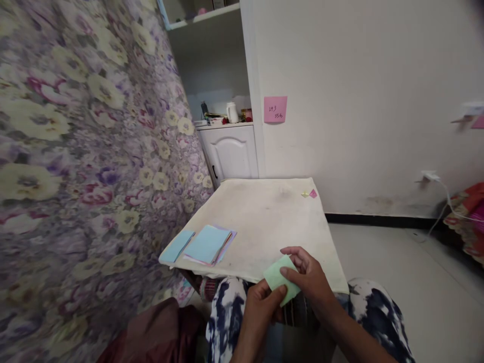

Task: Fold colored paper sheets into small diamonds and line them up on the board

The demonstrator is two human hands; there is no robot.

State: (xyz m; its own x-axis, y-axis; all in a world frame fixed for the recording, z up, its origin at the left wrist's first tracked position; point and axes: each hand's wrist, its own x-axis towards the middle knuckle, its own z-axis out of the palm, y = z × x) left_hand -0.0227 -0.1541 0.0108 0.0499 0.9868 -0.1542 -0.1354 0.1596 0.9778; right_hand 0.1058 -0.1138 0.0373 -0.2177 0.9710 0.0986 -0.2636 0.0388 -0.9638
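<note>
Both hands hold one small green sheet of paper (280, 280) just above my lap, at the near edge of a low white table (264, 217). My left hand (260, 305) pinches its lower edge with fingers closed. My right hand (308, 275) grips its right side, thumb on top. A stack of coloured paper sheets (207, 245) with a blue sheet uppermost lies on the table's left part. A single blue sheet (176, 247) lies beside it at the left corner. Two tiny folded paper pieces, yellow and pink (309, 193), sit at the far right corner.
A flowered bedspread (86, 151) fills the left side. Behind the table stands a white cabinet (230, 151) with a cup and small items on top. A pink note (275, 109) is stuck on the wall. A plug and cable (434, 179) hang at the right.
</note>
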